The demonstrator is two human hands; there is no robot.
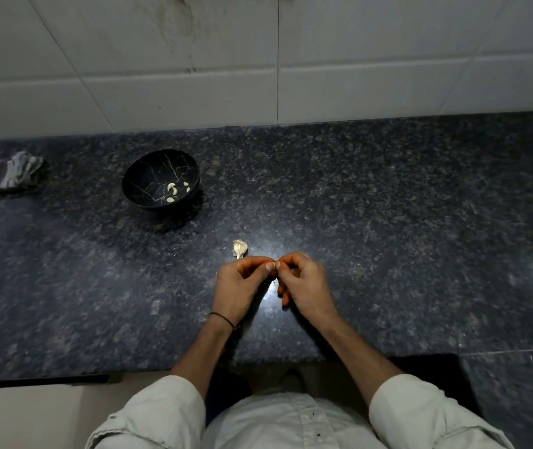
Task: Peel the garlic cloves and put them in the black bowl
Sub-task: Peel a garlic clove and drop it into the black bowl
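On a dark, speckled stone bench (404,222) set against a wall (355,59) of large white tiles, a person works garlic by hand; I watch through the head camera, looking down from above. Light glares off the polished stone just below the hands, and the rest of the surface is dim. A strip of pale floor (32,416) shows at lower left, in front of the bench's near edge.

The left hand (242,286) and the right hand (304,283) meet over the middle of the bench, near its front. Both have their fingers curled, with thumb and forefinger tips pressed together, pinching a garlic clove (271,265) between them. Only a pale sliver of it shows at the fingertips, so I cannot tell which way its long axis runs. The right hand is slightly blurred. A dark thread band (223,319) circles the left wrist, and pale sleeves (161,413) are pushed up to the elbows.

Just beyond the left hand's knuckles a garlic piece (239,247) lies on the stone, apart from the fingers. Its long axis runs from the wall side toward the camera, narrow stalk end nearest me.

Farther back and to the left stands the black bowl (148,176), upright and veined with thin pale lines. It holds a few curved peeled cloves (172,188), lying toward its right side. Well to its left, a crumpled cloth (12,171) sits on the bench.
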